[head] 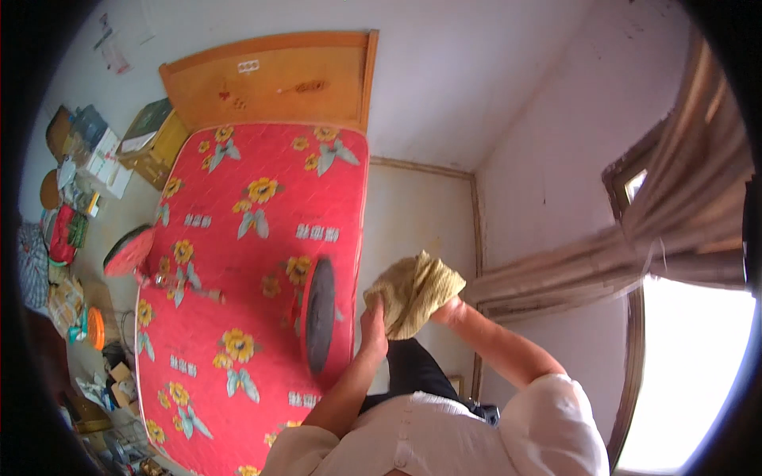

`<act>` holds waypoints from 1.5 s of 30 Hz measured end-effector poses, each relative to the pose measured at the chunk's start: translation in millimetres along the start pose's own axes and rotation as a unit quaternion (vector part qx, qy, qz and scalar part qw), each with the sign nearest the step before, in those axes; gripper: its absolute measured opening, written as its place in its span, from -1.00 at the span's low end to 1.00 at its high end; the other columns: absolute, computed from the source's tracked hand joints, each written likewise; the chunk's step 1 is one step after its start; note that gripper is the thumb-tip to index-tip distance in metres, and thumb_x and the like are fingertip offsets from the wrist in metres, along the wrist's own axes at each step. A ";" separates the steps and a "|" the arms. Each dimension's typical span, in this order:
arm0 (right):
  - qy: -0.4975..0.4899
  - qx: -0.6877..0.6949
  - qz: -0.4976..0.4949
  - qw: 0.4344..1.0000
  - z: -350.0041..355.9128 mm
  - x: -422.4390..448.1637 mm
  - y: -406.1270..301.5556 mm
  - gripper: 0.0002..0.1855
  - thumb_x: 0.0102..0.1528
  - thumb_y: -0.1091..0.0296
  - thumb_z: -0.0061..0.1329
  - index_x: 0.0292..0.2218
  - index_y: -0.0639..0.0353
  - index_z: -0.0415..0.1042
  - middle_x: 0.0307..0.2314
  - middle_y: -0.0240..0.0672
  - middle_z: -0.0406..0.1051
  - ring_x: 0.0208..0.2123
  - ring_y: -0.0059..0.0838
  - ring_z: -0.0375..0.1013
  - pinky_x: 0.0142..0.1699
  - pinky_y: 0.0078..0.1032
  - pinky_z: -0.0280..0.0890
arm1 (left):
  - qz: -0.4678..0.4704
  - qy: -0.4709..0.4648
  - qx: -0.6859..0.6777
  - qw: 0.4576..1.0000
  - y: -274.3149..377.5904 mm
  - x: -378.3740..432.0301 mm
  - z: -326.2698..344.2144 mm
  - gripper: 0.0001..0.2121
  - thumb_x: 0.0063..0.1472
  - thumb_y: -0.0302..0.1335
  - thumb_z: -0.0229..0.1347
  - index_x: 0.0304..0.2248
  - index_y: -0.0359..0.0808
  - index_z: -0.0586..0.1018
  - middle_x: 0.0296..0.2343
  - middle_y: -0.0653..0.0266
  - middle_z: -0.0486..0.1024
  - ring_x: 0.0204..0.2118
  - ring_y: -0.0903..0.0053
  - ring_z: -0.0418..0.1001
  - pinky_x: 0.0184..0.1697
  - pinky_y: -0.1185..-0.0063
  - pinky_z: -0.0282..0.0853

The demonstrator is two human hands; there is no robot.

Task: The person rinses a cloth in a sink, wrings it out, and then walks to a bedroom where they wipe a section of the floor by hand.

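A crumpled yellow-olive cloth (414, 294) is held up between my two hands, over the strip of floor right of the bed. My left hand (374, 324) grips its lower left edge, thumb up. At its right side, my right hand (449, 309) is shut on the cloth and partly hidden by it. Left of my hands, a round pad with a dark face and a red rim (321, 315) stands on edge on the red floral mattress (262, 226). A similar round piece (131, 250), red and dark, is at the mattress's left edge, beside a metal-looking rod.
A wooden headboard (274, 83) stands against the wall. Left of the bed are a yellow cabinet (152, 152), boxes, bags and an orange basket-like item (95, 328). A tied curtain (553, 268) hangs by the bright window (684, 369) on the right.
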State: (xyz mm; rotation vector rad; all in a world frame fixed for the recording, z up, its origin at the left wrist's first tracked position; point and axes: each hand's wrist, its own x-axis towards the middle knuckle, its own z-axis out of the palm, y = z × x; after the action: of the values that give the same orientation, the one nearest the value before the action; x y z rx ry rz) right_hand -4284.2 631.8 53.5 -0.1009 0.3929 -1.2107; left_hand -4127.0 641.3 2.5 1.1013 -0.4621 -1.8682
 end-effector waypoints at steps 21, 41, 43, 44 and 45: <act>0.484 -0.123 -0.092 0.862 -215.8 134.2 -221.7 -0.66 -0.02 0.63 -0.16 -0.15 0.29 0.29 -0.35 -0.23 0.38 -0.34 -0.34 0.41 -0.28 -0.40 0.38 | -0.142 0.032 0.118 0.982 -42.8 342.1 88.8 -0.65 0.01 -0.45 0.12 -0.19 -0.38 0.38 -0.31 0.21 0.44 -0.28 0.49 0.41 -0.20 0.52 0.31; 0.379 -0.095 -0.173 0.904 -538.8 387.6 -313.9 -0.61 0.03 0.41 -0.15 -0.07 0.20 0.18 -0.19 -0.29 0.30 -0.15 -0.33 0.31 -0.09 -0.34 0.28 | 0.016 0.009 0.471 0.882 -192.7 781.6 48.8 -0.58 -0.02 -0.15 0.13 -0.34 -0.37 0.44 -0.55 0.17 0.46 -0.57 0.47 0.36 -0.45 0.49 0.29; 0.356 -0.174 -0.190 0.898 -550.8 414.7 -331.1 -0.46 0.04 0.32 -0.10 0.05 0.13 0.07 -0.08 -0.21 0.22 -0.10 -0.31 0.28 -0.06 -0.32 0.26 | 0.025 0.005 0.455 0.890 -188.5 814.1 62.3 -0.56 -0.02 -0.15 0.13 -0.27 -0.35 0.43 -0.53 0.15 0.47 -0.54 0.42 0.38 -0.41 0.48 0.30; 0.358 -0.176 -0.194 0.896 -563.0 424.3 -336.3 -0.46 0.04 0.32 -0.10 0.05 0.13 0.07 -0.08 -0.21 0.22 -0.10 -0.31 0.28 -0.06 -0.32 0.26 | 0.075 0.075 0.486 0.867 -191.1 825.4 71.8 -0.51 -0.01 -0.15 0.13 -0.17 -0.32 0.39 -0.41 0.12 0.45 -0.44 0.36 0.40 -0.34 0.46 0.31; 0.472 -0.266 -0.139 0.829 -572.5 435.1 -337.5 -0.38 0.02 0.29 -0.06 0.08 0.14 0.02 -0.05 -0.16 0.18 -0.07 -0.28 0.24 -0.08 -0.34 0.25 | 0.127 0.148 0.514 0.835 -195.5 834.6 70.4 -0.46 0.00 -0.15 0.13 -0.08 -0.29 0.34 -0.30 0.08 0.44 -0.34 0.30 0.42 -0.28 0.44 0.32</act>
State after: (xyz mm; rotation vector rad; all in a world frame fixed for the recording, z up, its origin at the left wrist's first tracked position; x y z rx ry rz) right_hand -4655.7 184.3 -487.6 -0.0275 1.6407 -1.3451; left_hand -4457.8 37.6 -513.1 1.8576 -1.4409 -1.1110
